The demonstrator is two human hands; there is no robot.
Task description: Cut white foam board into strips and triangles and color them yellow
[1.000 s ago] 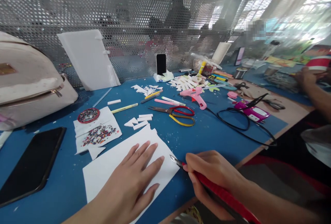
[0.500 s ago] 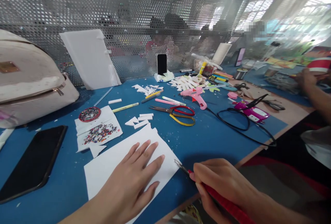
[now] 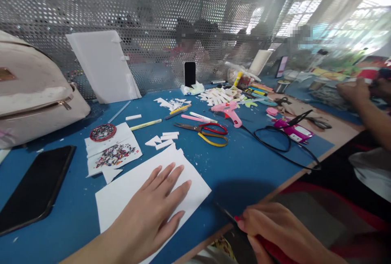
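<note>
My left hand (image 3: 155, 209) lies flat with fingers spread on a white sheet (image 3: 119, 199), near the front edge of the blue table. In my right hand (image 3: 269, 223), at the table's edge, is a thin pointed metal tool (image 3: 226, 213) with a red part at the grip. Its tip is over the blue surface, just right of the sheet's corner and apart from it. Beyond the sheet are small white strips (image 3: 165, 145) and scissors (image 3: 203, 129) with red and yellow handles.
A black phone (image 3: 33, 184) and a pale backpack (image 3: 36, 93) are on the left. Glitter (image 3: 114, 155) lies on paper. A pink glue gun (image 3: 227, 113) trails a black cable at right. Another person's hand (image 3: 356, 93) shows far right.
My right hand has drawn back right and down, taking the tool tip away from the sheet's corner. The view has shifted slightly. My left hand keeps its place on the sheet.
</note>
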